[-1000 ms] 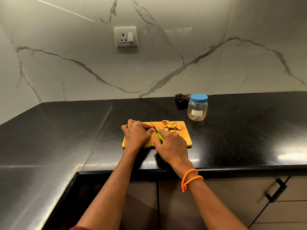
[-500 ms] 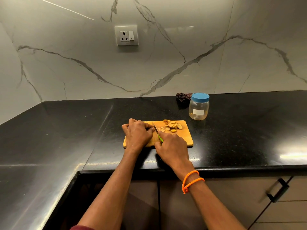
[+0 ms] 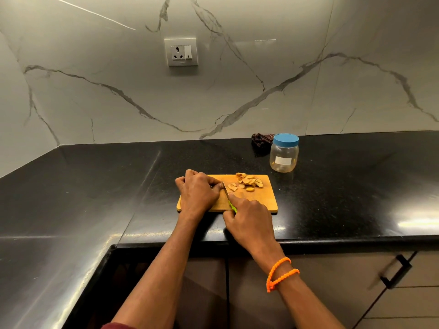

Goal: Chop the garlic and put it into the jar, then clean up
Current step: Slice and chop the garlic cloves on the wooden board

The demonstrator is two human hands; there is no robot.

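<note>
A wooden cutting board point(image 3: 263, 198) lies on the black counter. Several pale garlic slices point(image 3: 249, 182) are heaped at its far right part. My left hand point(image 3: 198, 194) rests curled on the board's left half, fingertips pinching a garlic piece that is mostly hidden under them. My right hand point(image 3: 249, 222) grips a knife with a green handle point(image 3: 232, 206); its blade point(image 3: 225, 188) stands right beside my left fingertips. A clear plastic jar point(image 3: 283, 156) with a blue lid on stands behind the board to the right.
A dark crumpled cloth point(image 3: 261, 140) lies behind the jar against the marble wall. A wall socket point(image 3: 181, 52) sits above. The counter edge point(image 3: 332, 239) runs below my wrists, with cabinet doors and a black handle point(image 3: 395, 273) underneath.
The knife blade has shifted slightly along the garlic under my left fingertips. Both hands stay at the same place on the board.
</note>
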